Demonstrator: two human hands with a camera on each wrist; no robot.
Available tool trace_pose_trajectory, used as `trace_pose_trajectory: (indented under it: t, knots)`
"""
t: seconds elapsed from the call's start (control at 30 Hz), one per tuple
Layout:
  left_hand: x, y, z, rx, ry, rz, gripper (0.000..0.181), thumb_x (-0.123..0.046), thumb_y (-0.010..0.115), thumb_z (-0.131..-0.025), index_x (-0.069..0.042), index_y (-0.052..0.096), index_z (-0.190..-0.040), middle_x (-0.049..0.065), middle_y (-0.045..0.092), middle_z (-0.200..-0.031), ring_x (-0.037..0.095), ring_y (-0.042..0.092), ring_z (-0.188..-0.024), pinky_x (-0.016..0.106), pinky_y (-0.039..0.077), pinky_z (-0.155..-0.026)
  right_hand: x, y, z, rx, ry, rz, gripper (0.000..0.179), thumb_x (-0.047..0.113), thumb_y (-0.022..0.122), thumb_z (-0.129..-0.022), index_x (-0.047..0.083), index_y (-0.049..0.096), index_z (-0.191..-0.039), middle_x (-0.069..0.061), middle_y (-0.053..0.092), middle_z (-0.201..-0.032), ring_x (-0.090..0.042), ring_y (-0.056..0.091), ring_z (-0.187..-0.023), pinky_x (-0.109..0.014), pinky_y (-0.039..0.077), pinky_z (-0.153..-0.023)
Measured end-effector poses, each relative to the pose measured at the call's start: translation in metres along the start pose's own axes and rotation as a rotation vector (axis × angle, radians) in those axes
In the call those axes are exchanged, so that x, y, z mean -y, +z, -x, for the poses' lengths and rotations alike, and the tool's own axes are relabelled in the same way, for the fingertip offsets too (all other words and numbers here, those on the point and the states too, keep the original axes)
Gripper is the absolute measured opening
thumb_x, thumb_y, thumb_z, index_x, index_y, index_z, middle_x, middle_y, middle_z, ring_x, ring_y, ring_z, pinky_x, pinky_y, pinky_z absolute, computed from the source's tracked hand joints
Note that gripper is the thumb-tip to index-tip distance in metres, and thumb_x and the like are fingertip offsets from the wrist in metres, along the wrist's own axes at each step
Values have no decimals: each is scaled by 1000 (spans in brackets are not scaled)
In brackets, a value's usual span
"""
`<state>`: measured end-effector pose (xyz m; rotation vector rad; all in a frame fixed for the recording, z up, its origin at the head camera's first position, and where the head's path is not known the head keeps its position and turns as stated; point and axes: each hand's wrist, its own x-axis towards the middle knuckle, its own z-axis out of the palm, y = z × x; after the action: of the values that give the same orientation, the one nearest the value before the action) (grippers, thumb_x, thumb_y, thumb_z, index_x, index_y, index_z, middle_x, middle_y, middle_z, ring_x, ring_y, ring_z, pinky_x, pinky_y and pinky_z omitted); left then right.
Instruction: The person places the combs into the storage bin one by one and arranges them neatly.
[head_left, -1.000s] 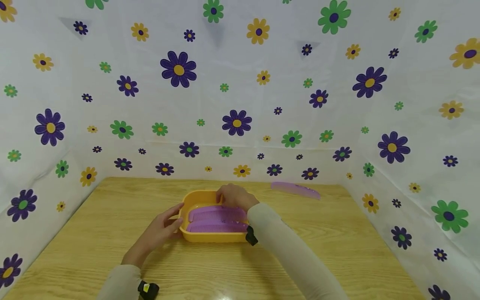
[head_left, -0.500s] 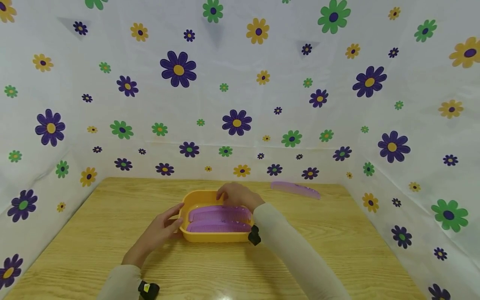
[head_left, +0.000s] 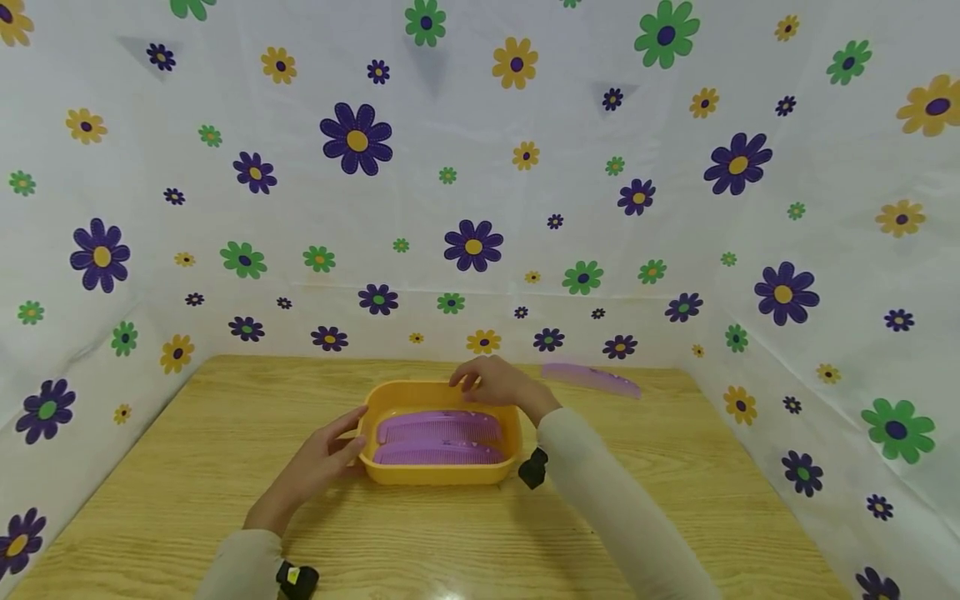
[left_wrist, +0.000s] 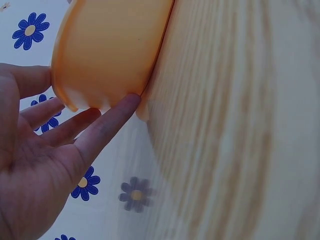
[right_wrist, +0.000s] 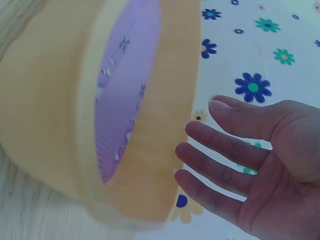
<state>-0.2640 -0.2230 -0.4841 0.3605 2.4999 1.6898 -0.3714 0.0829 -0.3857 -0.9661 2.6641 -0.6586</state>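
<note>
A yellow plastic tray (head_left: 442,476) sits on the table with two purple combs lying lengthwise in it, a rear comb (head_left: 438,427) and a front comb (head_left: 438,455). My left hand (head_left: 322,468) touches the tray's left end. In the left wrist view its extended fingertips rest against the orange-looking end wall (left_wrist: 110,55). Over the tray's back right rim is my right hand (head_left: 501,386), holding nothing. From the right wrist view, the fingers of that hand (right_wrist: 255,155) are relaxed and spread beside the tray wall, and patterned purple combs (right_wrist: 120,95) show inside.
Another purple comb (head_left: 592,380) lies on the wooden table (head_left: 420,542) at the back right, near the wall. White sheeting with flower prints (head_left: 480,192) encloses the table at the back and on both sides.
My right hand has let go inside the tray, then risen and shifted right toward its back rim, uncovering the right ends of the combs. The left hand stays at the tray's end.
</note>
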Motion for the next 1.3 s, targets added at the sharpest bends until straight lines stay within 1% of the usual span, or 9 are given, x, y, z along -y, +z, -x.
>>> trace_pose_trajectory:
  t: [0.13, 0.27, 0.53, 0.67, 0.8, 0.87, 1.1, 1.17, 1.3]
  knots:
    - [2, -1, -1, 13, 27, 6, 59, -17, 51, -109, -5, 28, -162, 30, 33, -163, 50, 53, -136, 37, 64, -90, -7, -7, 7, -14, 17, -5, 29, 6, 67, -98, 7, 71, -127, -16, 73, -124, -30, 71, -111, -38, 62, -98]
    - [3, -3, -1, 27, 52, 27, 60, -16, 51, -109, -3, 27, -162, 32, 32, -162, 52, 53, -137, 39, 64, -90, -14, -13, 16, -39, 40, -40, 30, 7, 67, -99, 5, 70, -128, -16, 73, -124, -32, 71, -112, -40, 62, -98]
    - [2, -4, 0, 27, 47, 47, 60, -16, 51, -109, -3, 27, -162, 32, 32, -163, 52, 52, -137, 39, 65, -90, -35, -21, 32, -100, 68, -94, 29, 9, 64, -101, 7, 69, -129, -19, 72, -127, -34, 70, -114, -42, 63, -97]
    - [2, -4, 0, 31, 54, 42, 60, -15, 51, -109, -3, 26, -162, 32, 32, -162, 52, 53, -136, 39, 64, -90, -46, -26, 41, -127, 54, -87, 29, 11, 62, -103, 7, 67, -131, -19, 71, -127, -35, 68, -115, -45, 62, -99]
    - [4, -4, 0, 20, 35, 37, 58, -15, 50, -109, -4, 28, -162, 31, 33, -162, 51, 54, -136, 38, 64, -89, -61, -29, 50, -152, 15, -57, 28, 12, 60, -104, 4, 66, -130, -21, 71, -128, -37, 68, -115, -48, 61, -99]
    - [4, -4, 0, 18, 31, 28, 58, -15, 50, -110, -5, 28, -162, 31, 33, -162, 51, 54, -135, 37, 65, -89, -69, -30, 54, -165, 14, -47, 28, 11, 59, -104, 4, 67, -130, -21, 71, -127, -37, 68, -114, -48, 61, -98]
    - [4, -2, 0, 5, 23, 6, 57, -15, 50, -109, -6, 30, -162, 30, 35, -162, 49, 55, -134, 36, 65, -89, -97, -36, 69, -187, 75, -49, 27, 7, 57, -104, 2, 66, -129, -24, 70, -127, -40, 67, -115, -52, 60, -99]
    - [4, -1, -1, 6, 28, -4, 58, -16, 50, -109, -6, 29, -162, 30, 35, -162, 49, 56, -134, 36, 64, -89, -105, -38, 72, -195, 84, -47, 27, 6, 56, -104, 0, 66, -128, -27, 68, -128, -42, 66, -116, -54, 59, -101]
    - [4, 0, -2, -4, 10, -6, 57, -16, 51, -109, -8, 30, -162, 28, 36, -162, 48, 56, -134, 35, 64, -90, -118, -42, 77, -203, 102, -48, 26, 3, 54, -104, -2, 65, -127, -29, 66, -131, -45, 64, -119, -58, 56, -105]
